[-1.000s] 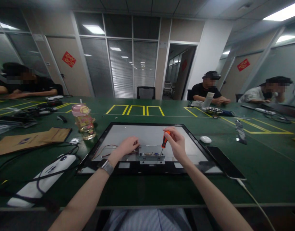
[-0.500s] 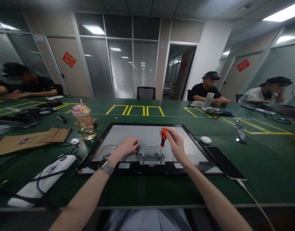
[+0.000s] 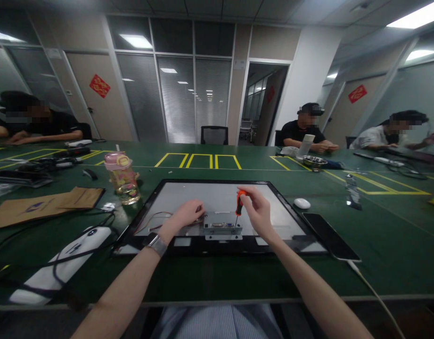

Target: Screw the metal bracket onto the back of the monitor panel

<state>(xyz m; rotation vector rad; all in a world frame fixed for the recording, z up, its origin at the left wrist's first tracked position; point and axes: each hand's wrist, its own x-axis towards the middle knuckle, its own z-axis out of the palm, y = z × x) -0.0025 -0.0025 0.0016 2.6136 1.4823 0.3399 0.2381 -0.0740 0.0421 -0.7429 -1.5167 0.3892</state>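
A framed display panel [image 3: 294,214] lies flat on the table, its pale back facing up. Across its near edge stands a grey metal bracket [image 3: 222,230] with connector ports on the side facing me. My left hand [image 3: 187,213], fingers curled, is against the bracket's left end; the fingertips are partly hidden. Thin wires [image 3: 151,216] run out beneath that hand to the left. An orange and black screwdriver [image 3: 240,203] is gripped by my right hand [image 3: 257,209] at the top of its handle. It stands nearly upright, its tip at the bracket's right part.
Left of the panel are a pink-lidded bottle [image 3: 123,179], a paper bag [image 3: 40,207] and a white power bank-like device [image 3: 63,263] with black cables. To the right lie a white case [image 3: 302,203] and a phone [image 3: 330,235] on a cable. Several people sit across the table.
The view has shifted slightly. My hands, the screwdriver and the bracket keep nearly the same places. At far right, a seated person's hand has moved away from the head.
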